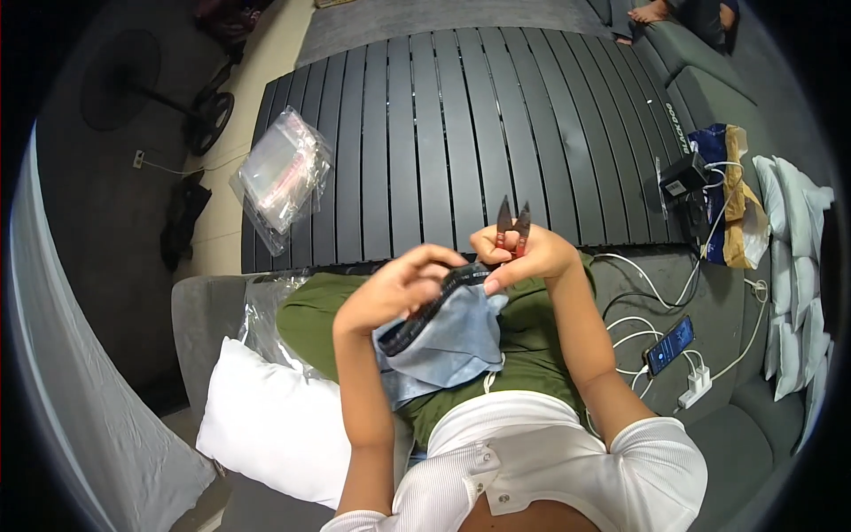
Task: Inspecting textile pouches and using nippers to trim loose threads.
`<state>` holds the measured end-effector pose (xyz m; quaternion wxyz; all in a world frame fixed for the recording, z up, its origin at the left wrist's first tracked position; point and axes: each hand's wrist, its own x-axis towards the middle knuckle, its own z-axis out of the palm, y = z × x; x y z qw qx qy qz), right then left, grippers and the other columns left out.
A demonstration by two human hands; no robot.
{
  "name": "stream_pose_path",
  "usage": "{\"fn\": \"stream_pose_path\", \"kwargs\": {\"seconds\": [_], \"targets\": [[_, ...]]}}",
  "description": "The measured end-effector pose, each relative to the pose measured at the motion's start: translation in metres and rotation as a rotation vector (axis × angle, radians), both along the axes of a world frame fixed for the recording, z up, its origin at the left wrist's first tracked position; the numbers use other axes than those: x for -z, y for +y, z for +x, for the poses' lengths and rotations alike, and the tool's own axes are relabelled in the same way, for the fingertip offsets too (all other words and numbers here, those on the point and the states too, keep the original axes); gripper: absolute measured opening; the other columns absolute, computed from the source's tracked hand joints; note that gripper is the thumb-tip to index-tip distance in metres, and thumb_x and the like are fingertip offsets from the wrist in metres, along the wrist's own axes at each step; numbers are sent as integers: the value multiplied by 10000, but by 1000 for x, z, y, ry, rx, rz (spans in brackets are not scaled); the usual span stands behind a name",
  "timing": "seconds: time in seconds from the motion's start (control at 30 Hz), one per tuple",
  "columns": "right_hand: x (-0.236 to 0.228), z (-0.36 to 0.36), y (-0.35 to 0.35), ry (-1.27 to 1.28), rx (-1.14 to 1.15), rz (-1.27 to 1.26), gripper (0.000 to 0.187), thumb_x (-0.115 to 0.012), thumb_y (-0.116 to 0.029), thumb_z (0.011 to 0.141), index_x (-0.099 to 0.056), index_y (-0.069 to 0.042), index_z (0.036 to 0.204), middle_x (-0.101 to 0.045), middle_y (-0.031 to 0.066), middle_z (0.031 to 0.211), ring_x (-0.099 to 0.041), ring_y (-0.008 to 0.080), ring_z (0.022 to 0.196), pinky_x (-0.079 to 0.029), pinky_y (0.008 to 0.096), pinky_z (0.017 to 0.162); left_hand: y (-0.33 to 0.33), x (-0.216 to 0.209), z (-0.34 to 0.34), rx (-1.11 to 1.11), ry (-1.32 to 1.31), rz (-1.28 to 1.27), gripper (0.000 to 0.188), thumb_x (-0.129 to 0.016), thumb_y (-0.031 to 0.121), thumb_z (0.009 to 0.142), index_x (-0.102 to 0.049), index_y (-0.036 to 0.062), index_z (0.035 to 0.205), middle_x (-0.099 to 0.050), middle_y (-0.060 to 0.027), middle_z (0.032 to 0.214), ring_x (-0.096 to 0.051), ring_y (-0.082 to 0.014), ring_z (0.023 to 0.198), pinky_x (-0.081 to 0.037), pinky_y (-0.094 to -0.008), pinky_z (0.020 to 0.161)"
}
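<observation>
A light blue cloth garment (456, 341) with a black printed elastic waistband lies gathered over my lap. My left hand (394, 288) is at the band's left side, its fingers curled round the edge and slightly blurred. Red-handled thread snips (513, 232) sit in my right hand (542, 254), their two pointed dark blades spread apart and directed away from me. The thumb of that same hand presses on the garment by the right end of the waistband. The lower folds of the cloth rest on my green trousers.
Beyond my knees stands a dark slatted table (461, 133) with clear plastic bags (285, 177) at its left. To my left is a white pillow (275, 417). A phone (669, 346), white cables and a charger (696, 387) lie on the sofa at right, beside stacked pale blue cloths (793, 266).
</observation>
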<state>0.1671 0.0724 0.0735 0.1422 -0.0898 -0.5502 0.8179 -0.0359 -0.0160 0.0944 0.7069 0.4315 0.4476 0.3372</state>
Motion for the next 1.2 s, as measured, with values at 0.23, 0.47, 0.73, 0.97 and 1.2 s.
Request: {"fn": "stream_pose_path", "kwargs": {"seconds": [0.23, 0.47, 0.73, 0.97, 1.2], "targets": [[15, 16, 16, 99, -91, 31, 485, -743, -5, 597, -275, -133, 594, -267, -68, 565, -263, 55, 519, -218, 214, 476, -22, 12, -49, -46, -158, 262, 202, -707, 134, 687, -533, 32, 699, -500, 25, 632, -378, -26, 523, -286, -182, 487], [-7, -14, 14, 11, -100, 61, 473, -743, -8, 619, -284, -120, 586, -299, -64, 565, -298, 44, 529, -230, 222, 471, 7, 10, 7, 39, -17, 112, 180, -640, 124, 765, -549, 1, 860, -527, -6, 756, -452, -34, 633, -356, -175, 510], [16, 15, 31, 159, -14, 28, 509, -775, -19, 556, -279, -130, 569, -289, -59, 564, -278, 58, 515, -231, 229, 475, -11, 4, -47, 286, -114, 304, 382, -632, 280, 774, -580, -89, 858, -555, -47, 686, -507, -96, 649, -414, -236, 586], [2, -6, 20, 90, -178, -27, 492, -753, 14, 561, -284, -129, 595, -303, -56, 571, -303, 69, 524, -246, 224, 478, 6, -5, 12, 284, 29, -19, 241, -569, 243, 829, -538, 14, 761, -418, 31, 595, -351, -48, 498, -317, -199, 461], [18, -1, 19, 161, 159, -61, 495, -764, 2, 525, -296, -144, 594, -318, -57, 598, -341, 53, 534, -259, 214, 485, -6, 1, -4, 41, -115, 83, 407, -568, 326, 781, -574, -77, 837, -577, -45, 742, -505, -124, 650, -401, -250, 577]]}}
